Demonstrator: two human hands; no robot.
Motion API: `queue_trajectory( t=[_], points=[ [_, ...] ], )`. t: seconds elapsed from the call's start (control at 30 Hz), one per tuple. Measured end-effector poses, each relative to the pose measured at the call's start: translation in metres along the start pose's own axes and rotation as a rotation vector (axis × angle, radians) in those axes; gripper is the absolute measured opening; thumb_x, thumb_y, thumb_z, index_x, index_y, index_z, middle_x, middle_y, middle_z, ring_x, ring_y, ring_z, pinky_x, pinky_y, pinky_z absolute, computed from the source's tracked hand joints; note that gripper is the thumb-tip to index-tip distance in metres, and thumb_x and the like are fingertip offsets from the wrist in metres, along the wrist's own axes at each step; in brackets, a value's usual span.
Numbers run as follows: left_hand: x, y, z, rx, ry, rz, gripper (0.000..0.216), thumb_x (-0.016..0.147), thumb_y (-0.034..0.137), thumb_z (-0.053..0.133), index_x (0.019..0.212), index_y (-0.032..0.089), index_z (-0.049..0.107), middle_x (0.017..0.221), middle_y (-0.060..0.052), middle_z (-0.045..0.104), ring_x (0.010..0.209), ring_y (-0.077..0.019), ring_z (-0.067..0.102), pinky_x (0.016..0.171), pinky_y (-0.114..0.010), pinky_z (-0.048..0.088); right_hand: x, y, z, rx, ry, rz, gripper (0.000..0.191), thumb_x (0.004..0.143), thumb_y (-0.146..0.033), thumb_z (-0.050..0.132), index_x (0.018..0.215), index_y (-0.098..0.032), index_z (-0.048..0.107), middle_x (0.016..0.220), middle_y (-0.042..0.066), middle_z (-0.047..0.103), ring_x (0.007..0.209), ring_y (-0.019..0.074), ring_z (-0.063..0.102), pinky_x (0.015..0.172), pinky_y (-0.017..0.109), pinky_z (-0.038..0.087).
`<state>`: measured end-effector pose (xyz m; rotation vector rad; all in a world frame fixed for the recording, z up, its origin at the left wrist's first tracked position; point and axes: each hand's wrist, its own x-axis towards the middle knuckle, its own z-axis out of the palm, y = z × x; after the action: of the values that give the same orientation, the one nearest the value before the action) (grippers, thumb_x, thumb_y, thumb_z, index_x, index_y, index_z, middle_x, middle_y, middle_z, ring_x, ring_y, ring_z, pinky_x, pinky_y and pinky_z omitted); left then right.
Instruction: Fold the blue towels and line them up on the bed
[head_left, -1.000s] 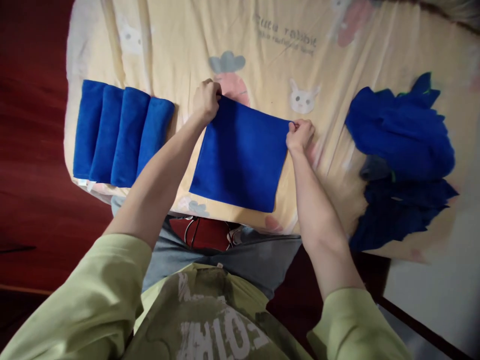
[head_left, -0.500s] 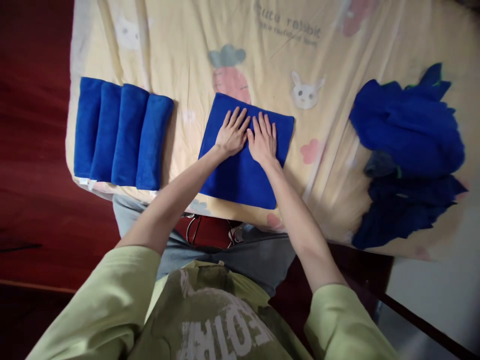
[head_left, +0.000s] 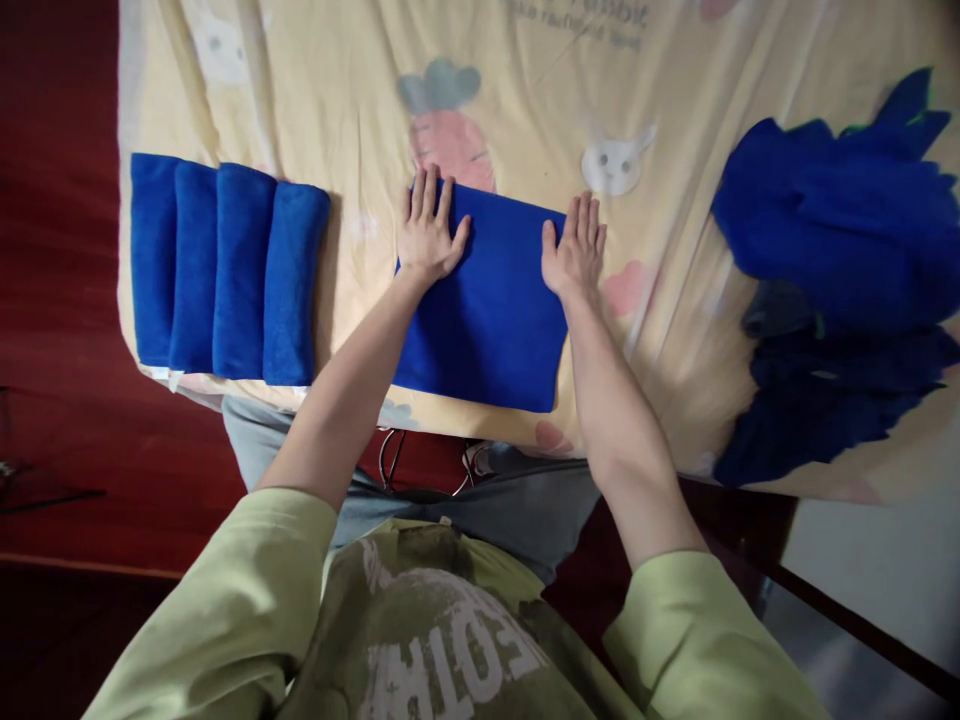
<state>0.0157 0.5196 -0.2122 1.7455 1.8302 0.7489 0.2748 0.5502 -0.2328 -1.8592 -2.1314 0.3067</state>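
Folded blue cloth (head_left: 487,320): flat at the near edge of the bedsheet (head_left: 337,100). Your left hand (head_left: 429,232) and right hand (head_left: 576,250), side by side mid-cloth a moment ago, now press open-palmed on its far corners, apart. Rolled towels (head_left: 229,270) lie left of the cloth, a loose pile (head_left: 832,270) right.

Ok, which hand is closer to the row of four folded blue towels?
Left. The left hand rests on the spread towel at its far left corner, nearer the row; the right hand lies on its far right corner.
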Motion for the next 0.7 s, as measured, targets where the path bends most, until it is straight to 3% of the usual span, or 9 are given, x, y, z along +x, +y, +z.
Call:
queue_trajectory(
  t=[0.17,0.23,0.33,0.43,0.5,0.6,0.7],
  points=[
    [0.011,-0.008,-0.003,-0.027,-0.036,-0.001,0.084,0.091,0.064,0.044,0.166,0.03,0.025,0.171,0.011,0.021,0.16,-0.0174,-0.016,0.132,-0.042,-0.015,-0.003,-0.016,-0.023,-0.117,-0.058,0.094,0.068,0.111,-0.043,0.007,0.161,0.002,0.022,0.169,0.028,0.015,0.162,0.0269,0.007,0.124,0.066,0.009],
    [0.011,-0.009,-0.002,-0.051,-0.031,0.041,0.083,0.092,0.064,0.045,0.166,0.033,0.025,0.17,0.013,0.022,0.159,-0.0163,-0.019,0.132,-0.043,-0.016,-0.009,-0.031,-0.035,-0.153,-0.033,0.044,0.067,0.111,-0.037,0.004,0.161,0.006,0.017,0.169,0.03,0.01,0.162,0.0273,0.002,0.123,0.067,0.006],
    [-0.006,-0.006,0.002,-0.031,-0.014,0.192,0.079,0.097,0.063,0.04,0.165,0.025,0.03,0.172,0.005,0.021,0.16,-0.0208,-0.013,0.133,-0.046,-0.014,-0.022,-0.05,-0.043,-0.143,-0.023,-0.135,0.062,0.111,-0.034,0.02,0.163,0.0,0.017,0.172,0.023,0.01,0.162,0.0295,0.002,0.126,0.066,0.002],
    [-0.049,0.005,0.009,0.042,-0.104,0.38,0.076,0.102,0.06,0.035,0.162,0.014,0.036,0.172,-0.008,0.022,0.162,-0.0283,0.0,0.132,-0.055,-0.006,-0.048,-0.059,-0.035,-0.049,-0.13,-0.284,0.064,0.108,-0.035,0.029,0.165,-0.008,0.02,0.173,0.015,0.015,0.162,0.0303,0.006,0.129,0.063,0.002],
    [-0.089,0.013,0.01,0.099,-0.183,0.46,0.072,0.104,0.058,0.033,0.161,0.013,0.035,0.171,-0.012,0.023,0.161,-0.0299,0.007,0.132,-0.057,0.002,-0.075,-0.06,-0.028,0.018,-0.199,-0.336,0.065,0.108,-0.038,0.029,0.166,-0.011,0.019,0.173,0.012,0.016,0.162,0.0298,0.007,0.13,0.062,0.004],
    [-0.142,0.019,0.003,0.157,-0.225,0.489,0.066,0.106,0.051,0.034,0.162,0.016,0.034,0.172,-0.012,0.021,0.161,-0.0294,0.012,0.132,-0.055,0.009,-0.12,-0.059,-0.029,0.061,-0.235,-0.357,0.067,0.108,-0.041,0.028,0.167,-0.012,0.016,0.174,0.011,0.014,0.162,0.0293,0.007,0.131,0.061,0.005],
    [-0.175,0.016,-0.011,0.181,-0.239,0.502,0.062,0.107,0.045,0.036,0.163,0.019,0.033,0.172,-0.011,0.02,0.16,-0.0291,0.013,0.131,-0.054,0.012,-0.16,-0.055,-0.042,0.056,-0.254,-0.357,0.067,0.107,-0.039,0.032,0.167,-0.012,0.017,0.174,0.011,0.014,0.162,0.0291,0.009,0.132,0.059,0.006]
  ],
)
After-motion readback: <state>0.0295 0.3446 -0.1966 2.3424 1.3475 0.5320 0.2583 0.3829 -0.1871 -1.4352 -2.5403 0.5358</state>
